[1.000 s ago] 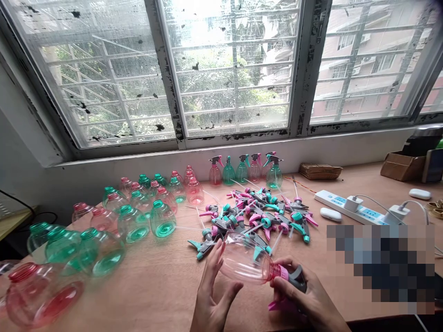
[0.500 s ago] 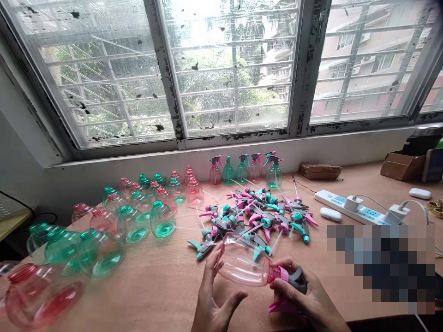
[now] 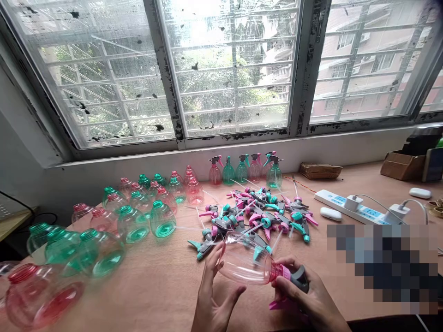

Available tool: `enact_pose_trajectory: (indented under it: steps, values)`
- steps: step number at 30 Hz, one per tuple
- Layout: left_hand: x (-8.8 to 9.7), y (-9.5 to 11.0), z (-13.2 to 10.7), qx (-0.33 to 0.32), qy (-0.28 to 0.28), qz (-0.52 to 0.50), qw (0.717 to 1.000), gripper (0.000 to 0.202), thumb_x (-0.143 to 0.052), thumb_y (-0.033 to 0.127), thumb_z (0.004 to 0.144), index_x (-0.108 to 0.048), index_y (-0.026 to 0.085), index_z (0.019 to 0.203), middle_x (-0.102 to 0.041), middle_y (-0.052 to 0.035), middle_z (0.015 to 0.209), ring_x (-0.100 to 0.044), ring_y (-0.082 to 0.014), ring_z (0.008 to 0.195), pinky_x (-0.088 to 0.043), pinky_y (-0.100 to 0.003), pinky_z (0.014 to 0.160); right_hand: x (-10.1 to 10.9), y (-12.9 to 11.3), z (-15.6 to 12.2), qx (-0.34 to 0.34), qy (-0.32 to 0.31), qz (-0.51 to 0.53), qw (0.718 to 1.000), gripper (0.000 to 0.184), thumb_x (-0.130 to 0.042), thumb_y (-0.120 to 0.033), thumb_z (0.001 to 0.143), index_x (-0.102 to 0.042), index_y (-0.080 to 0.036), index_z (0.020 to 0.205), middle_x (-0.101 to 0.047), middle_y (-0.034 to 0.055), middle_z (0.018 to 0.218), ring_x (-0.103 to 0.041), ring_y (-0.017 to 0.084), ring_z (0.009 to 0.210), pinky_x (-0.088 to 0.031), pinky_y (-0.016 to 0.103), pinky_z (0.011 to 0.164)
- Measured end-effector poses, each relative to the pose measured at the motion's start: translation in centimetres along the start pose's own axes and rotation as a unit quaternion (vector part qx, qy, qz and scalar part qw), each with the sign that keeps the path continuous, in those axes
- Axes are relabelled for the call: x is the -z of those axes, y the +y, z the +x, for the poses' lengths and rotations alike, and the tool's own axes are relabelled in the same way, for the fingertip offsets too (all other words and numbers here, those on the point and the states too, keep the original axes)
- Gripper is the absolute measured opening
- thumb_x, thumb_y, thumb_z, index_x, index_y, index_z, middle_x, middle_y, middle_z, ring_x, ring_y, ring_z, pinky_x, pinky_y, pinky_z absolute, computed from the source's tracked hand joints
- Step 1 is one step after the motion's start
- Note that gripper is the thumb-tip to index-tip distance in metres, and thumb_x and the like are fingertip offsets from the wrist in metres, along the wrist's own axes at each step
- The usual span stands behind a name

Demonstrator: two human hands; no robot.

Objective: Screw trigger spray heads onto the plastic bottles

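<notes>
A clear pink spray bottle (image 3: 244, 260) lies on its side between my hands, low in the middle of the view. My left hand (image 3: 214, 295) cups its round base with the fingers and thumb around it. My right hand (image 3: 308, 299) is closed around the grey and pink trigger spray head (image 3: 294, 276) at the bottle's neck. Just beyond lies a heap of loose pink, teal and grey spray heads (image 3: 258, 216) with their thin tubes.
Several headless pink and green bottles (image 3: 138, 216) cover the wooden table (image 3: 166, 281) to the left. Several bottles with heads (image 3: 244, 169) stand by the windowsill. A power strip (image 3: 356, 210), a cardboard box (image 3: 401, 166) and a blurred patch (image 3: 380, 265) are at right.
The bottle has turned slightly between my hands and my right fingers have shifted a little on the spray head. Nothing else has moved.
</notes>
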State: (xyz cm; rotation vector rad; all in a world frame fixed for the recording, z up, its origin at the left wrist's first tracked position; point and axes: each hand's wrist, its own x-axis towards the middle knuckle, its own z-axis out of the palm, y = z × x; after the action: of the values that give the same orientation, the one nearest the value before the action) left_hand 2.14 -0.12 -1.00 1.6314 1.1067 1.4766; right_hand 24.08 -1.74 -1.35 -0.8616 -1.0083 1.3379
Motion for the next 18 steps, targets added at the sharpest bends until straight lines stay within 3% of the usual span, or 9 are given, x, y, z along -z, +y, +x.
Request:
enact_pose_trajectory:
  steps: [9, 18]
  values:
    - [-0.19, 0.44, -0.06, 0.052, 0.001, -0.053, 0.997, 0.065, -0.076, 0.049, 0.083, -0.052, 0.033, 0.141, -0.053, -0.0069, 0.152, -0.043, -0.0341, 0.144, -0.034, -0.048, 0.12, 0.02, 0.2, 0.02, 0.002, -0.01, -0.001, 1.0, 0.036, -0.085, -0.041, 0.078, -0.065, -0.016, 0.095, -0.071, -0.0007, 0.059, -0.068, 0.017, 0.053, -0.067, 0.036, 0.06]
    - [0.05, 0.06, 0.1, 0.026, -0.003, -0.016, 1.0, 0.058, -0.073, 0.048, 0.086, -0.055, 0.038, 0.141, -0.05, -0.0038, 0.154, -0.046, -0.0352, 0.141, -0.036, -0.048, 0.118, -0.16, -0.02, 0.02, 0.015, -0.001, -0.006, 1.0, 0.037, -0.084, -0.042, 0.079, -0.065, -0.015, 0.097, -0.072, -0.0002, 0.059, -0.067, 0.017, 0.054, -0.066, 0.033, 0.058]
